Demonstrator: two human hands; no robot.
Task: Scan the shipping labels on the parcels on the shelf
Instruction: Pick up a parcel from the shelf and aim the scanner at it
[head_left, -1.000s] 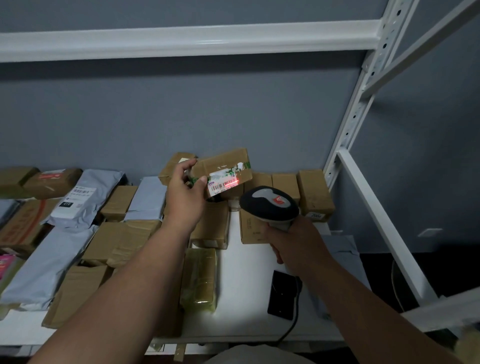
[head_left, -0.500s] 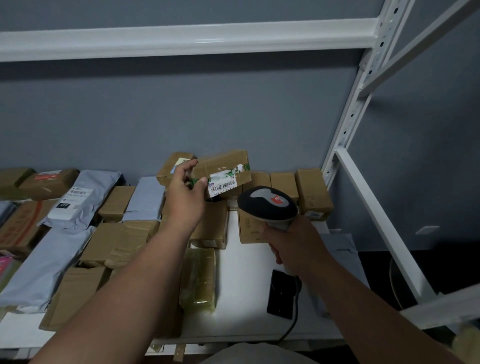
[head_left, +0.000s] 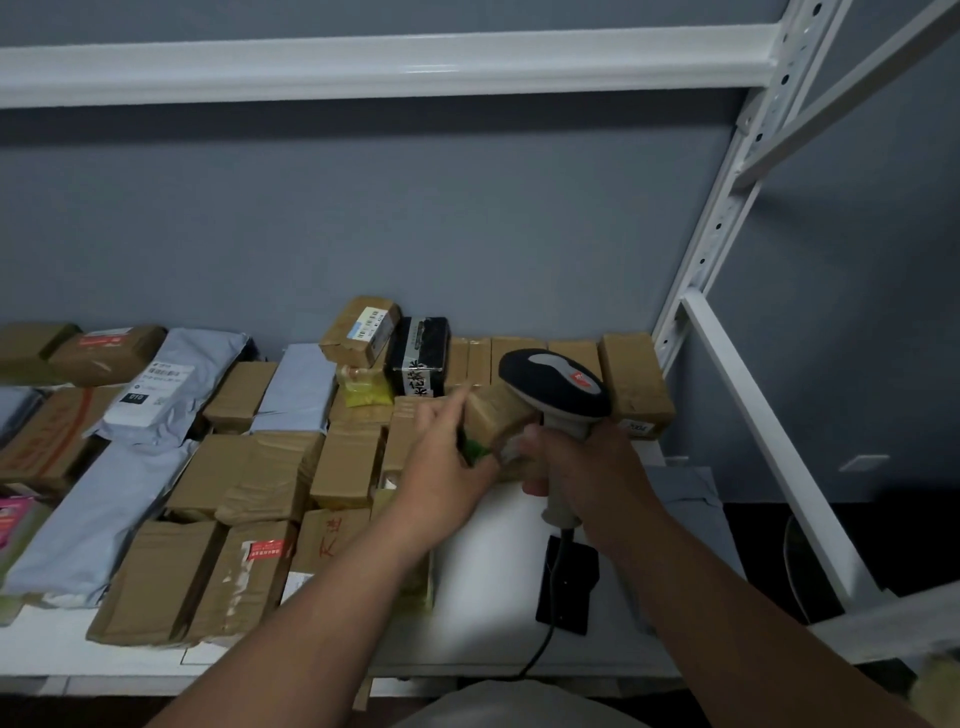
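Cardboard parcel (head_left: 496, 415) low at the shelf's (head_left: 498, 530) right end, pinched by the left hand (head_left: 447, 462); the right hand's (head_left: 582, 462) grip wraps the scanner (head_left: 553, 387). Many parcels along the shelf apparently await scanning.

Dim room; a grey-blue wall (head_left: 415, 218) behind the white metal rack (head_left: 727, 218); dark floor (head_left: 883, 530) beside the rack.
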